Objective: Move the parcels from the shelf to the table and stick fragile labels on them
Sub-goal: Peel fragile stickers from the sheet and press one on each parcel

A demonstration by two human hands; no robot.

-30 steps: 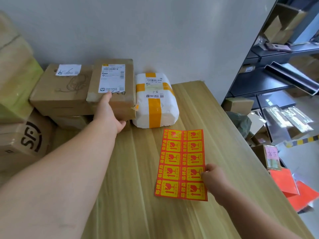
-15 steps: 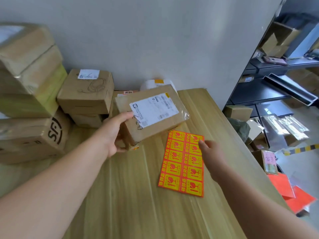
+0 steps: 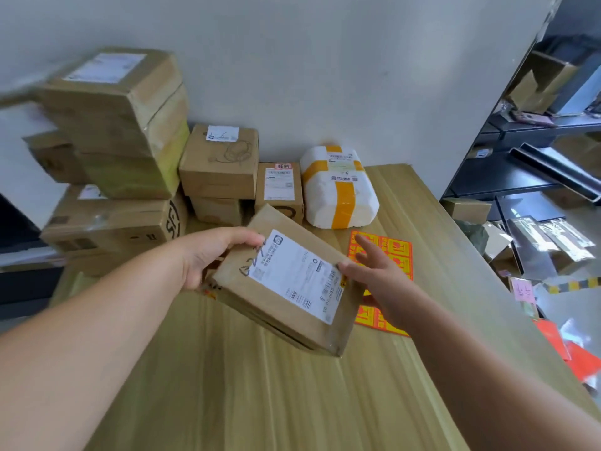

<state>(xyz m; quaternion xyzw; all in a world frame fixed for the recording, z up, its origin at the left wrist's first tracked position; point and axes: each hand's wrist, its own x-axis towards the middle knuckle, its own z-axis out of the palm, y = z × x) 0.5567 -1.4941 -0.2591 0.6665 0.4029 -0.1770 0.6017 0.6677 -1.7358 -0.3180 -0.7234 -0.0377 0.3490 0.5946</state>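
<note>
Holding the brown parcel [image 3: 286,288] tilted above the table [image 3: 260,402], we grip its left end in our left hand [image 3: 208,258]. Our right hand [image 3: 374,271], fingers straight, meets its right edge. Bare wood lies open toward us, while stacked boxes [image 3: 130,141] crowd the far left. Half a second ago that right hand rested on the label sheet [image 3: 395,252]. The parcel's white shipping label faces up.

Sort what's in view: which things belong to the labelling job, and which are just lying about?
Job: flat brown cardboard parcel with white shipping label, gripped by left hand, right hand at its edge; red-and-yellow fragile sticker sheet; light wooden table; white foam parcel with orange tape.
Lying about: clear plastic bags; orange-red sheets on floor; pink paper slip.
</note>
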